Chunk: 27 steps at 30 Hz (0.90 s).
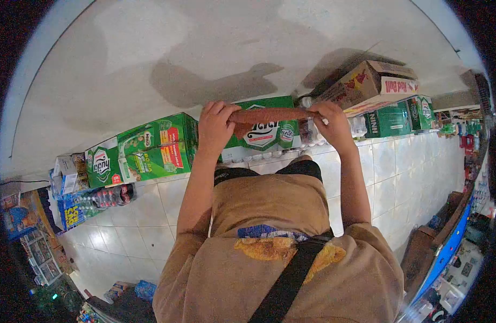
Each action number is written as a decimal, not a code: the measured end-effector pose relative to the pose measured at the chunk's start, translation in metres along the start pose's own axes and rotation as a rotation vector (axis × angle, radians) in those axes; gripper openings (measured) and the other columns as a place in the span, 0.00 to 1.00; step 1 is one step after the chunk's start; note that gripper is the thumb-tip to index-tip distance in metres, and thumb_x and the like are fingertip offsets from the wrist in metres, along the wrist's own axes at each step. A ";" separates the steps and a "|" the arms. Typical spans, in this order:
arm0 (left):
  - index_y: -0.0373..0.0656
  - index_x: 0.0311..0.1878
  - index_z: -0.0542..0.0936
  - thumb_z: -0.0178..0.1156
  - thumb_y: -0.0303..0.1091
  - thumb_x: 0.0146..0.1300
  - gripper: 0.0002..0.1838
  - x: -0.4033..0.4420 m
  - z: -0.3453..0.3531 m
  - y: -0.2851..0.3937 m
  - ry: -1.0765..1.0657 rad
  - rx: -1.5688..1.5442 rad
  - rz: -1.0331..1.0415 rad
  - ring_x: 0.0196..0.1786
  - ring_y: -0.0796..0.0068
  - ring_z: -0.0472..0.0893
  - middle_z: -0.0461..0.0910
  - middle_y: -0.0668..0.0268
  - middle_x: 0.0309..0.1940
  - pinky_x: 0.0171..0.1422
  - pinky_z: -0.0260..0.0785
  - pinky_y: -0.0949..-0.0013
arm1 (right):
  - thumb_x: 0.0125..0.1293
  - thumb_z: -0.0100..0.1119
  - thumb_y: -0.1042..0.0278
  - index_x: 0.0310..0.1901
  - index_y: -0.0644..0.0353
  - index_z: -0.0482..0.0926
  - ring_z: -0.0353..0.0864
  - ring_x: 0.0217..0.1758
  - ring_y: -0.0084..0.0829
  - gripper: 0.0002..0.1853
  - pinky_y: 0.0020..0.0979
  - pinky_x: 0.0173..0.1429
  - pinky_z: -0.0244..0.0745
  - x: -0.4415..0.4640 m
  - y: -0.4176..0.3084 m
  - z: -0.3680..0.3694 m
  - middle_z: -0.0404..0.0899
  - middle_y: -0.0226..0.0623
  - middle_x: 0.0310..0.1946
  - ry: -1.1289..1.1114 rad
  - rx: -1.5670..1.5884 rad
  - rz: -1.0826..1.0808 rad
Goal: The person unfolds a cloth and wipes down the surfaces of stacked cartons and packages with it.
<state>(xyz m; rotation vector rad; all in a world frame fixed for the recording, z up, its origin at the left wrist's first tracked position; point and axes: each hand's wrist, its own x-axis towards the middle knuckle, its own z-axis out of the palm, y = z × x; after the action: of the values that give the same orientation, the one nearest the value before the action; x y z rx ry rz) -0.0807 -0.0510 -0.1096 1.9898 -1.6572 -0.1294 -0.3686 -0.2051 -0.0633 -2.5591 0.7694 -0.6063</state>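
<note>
A reddish-brown folded cloth (272,115) is stretched almost level in front of me, above the boxes by the wall. My left hand (215,126) is closed on its left end. At the other end, my right hand (333,126) pinches the cloth between thumb and fingers. Directly beyond and below it stands a green and white Huda carton (261,142), partly covered by the cloth. Clear bottles (314,134) stand beside that carton, near my right hand. To the left of my left hand is a green Milo carton (153,151).
An open Red Bull box (369,89) rests on green cartons (388,119) at the right. Another Huda carton (101,164) and packs of dark bottles (116,196) are at the left. A pale wall (205,43) rises behind; the floor is tiled (388,177).
</note>
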 end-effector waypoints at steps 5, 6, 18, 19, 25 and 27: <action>0.54 0.46 0.85 0.66 0.30 0.54 0.15 -0.034 0.034 -0.027 -0.067 0.087 -0.014 0.53 0.57 0.77 0.80 0.66 0.42 0.63 0.68 0.53 | 0.57 0.61 0.76 0.44 0.61 0.82 0.82 0.46 0.51 0.12 0.44 0.54 0.75 -0.020 0.029 0.033 0.84 0.46 0.40 -0.221 0.048 0.022; 0.54 0.45 0.85 0.66 0.30 0.54 0.14 -0.042 0.041 -0.030 -0.124 0.043 -0.045 0.53 0.57 0.78 0.80 0.66 0.42 0.62 0.69 0.53 | 0.57 0.61 0.76 0.43 0.61 0.82 0.82 0.46 0.51 0.11 0.44 0.53 0.75 -0.028 0.037 0.047 0.84 0.46 0.39 -0.257 0.061 0.011; 0.53 0.47 0.86 0.63 0.38 0.60 0.12 -0.056 0.143 -0.086 -0.292 -0.004 -0.234 0.55 0.54 0.78 0.82 0.61 0.46 0.62 0.66 0.44 | 0.66 0.56 0.58 0.49 0.58 0.81 0.82 0.47 0.54 0.16 0.49 0.51 0.77 -0.017 0.124 0.157 0.84 0.52 0.42 -0.616 0.042 0.107; 0.53 0.52 0.84 0.62 0.40 0.61 0.16 -0.048 0.148 -0.084 -0.238 0.053 -0.247 0.58 0.53 0.77 0.80 0.60 0.50 0.64 0.65 0.43 | 0.66 0.56 0.58 0.52 0.57 0.79 0.81 0.51 0.53 0.17 0.49 0.54 0.76 -0.008 0.135 0.173 0.83 0.52 0.46 -0.599 0.027 0.140; 0.57 0.76 0.63 0.57 0.49 0.67 0.35 -0.040 0.211 -0.086 -0.257 0.265 -0.080 0.75 0.48 0.61 0.62 0.55 0.74 0.78 0.49 0.40 | 0.67 0.56 0.54 0.71 0.58 0.64 0.63 0.74 0.51 0.33 0.52 0.76 0.56 -0.006 0.123 0.262 0.64 0.45 0.72 -0.284 -0.288 -0.040; 0.59 0.79 0.58 0.55 0.53 0.68 0.37 -0.050 0.214 -0.080 -0.467 0.286 0.001 0.81 0.48 0.51 0.52 0.55 0.80 0.81 0.40 0.40 | 0.68 0.57 0.51 0.75 0.57 0.58 0.51 0.80 0.49 0.38 0.54 0.81 0.44 -0.019 0.103 0.281 0.53 0.40 0.78 -0.277 -0.368 -0.198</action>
<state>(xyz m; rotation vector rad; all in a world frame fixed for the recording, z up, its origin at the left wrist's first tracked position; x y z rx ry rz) -0.1091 -0.0700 -0.3410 2.2976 -2.0599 -0.4036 -0.2834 -0.2038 -0.3505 -2.9961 0.5776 -0.1649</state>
